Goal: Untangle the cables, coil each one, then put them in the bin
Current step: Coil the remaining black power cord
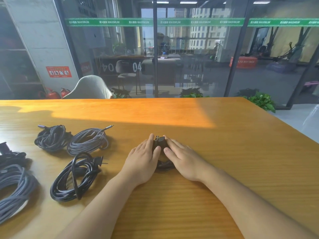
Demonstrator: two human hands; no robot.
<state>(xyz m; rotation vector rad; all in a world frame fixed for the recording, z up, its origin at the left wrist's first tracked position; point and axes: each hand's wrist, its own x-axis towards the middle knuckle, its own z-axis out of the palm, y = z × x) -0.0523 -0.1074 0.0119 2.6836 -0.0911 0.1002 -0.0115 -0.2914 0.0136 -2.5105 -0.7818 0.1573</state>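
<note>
Both hands, left hand (144,160) and right hand (183,158), fingers straight, press flat on a black coiled cable (161,152), its plug pointing away.

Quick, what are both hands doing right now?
Left hand: open, fingers straight, pressing the black cable.
Right hand: open, fingers straight, pressing the same cable.

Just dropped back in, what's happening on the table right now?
A person has both hands on a small black cable bundle mid-table: the left hand and right hand press flat against it from either side, fingers straight. Its plug end pokes up between the fingertips. To the left on the wooden table lie coiled cables: a dark braided coil, a grey braided coil, a black power cord, and more at the left edge. No bin is in view.
</note>
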